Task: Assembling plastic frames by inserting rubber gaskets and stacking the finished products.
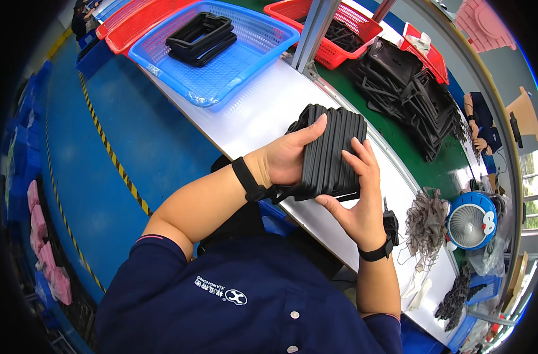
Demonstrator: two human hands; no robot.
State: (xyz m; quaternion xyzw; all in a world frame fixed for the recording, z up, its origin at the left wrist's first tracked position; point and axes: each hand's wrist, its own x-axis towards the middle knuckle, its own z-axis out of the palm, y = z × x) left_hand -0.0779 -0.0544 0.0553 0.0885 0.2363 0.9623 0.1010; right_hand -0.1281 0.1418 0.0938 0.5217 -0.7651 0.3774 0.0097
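Observation:
A thick stack of black rectangular frames (334,153) is held between my two hands over the white table, its edges packed side by side like ribs. My left hand (286,156) grips the stack from its left side, thumb laid along the top and the other fingers hidden behind it. On the right side, my right hand (366,194) curves around the stack, fingertips against its right face and thumb by its lower edge. More black frames (200,38) lie piled in a blue plastic basket (263,50) at the far left of the table.
Red baskets (145,23) stand beside the blue one. Past a metal post (316,35) lies a green surface with a heap of black frames (404,88). To the right are a tangled grey bundle (425,227) and a blue fan (470,221). A co-worker's hands (478,138) show at far right.

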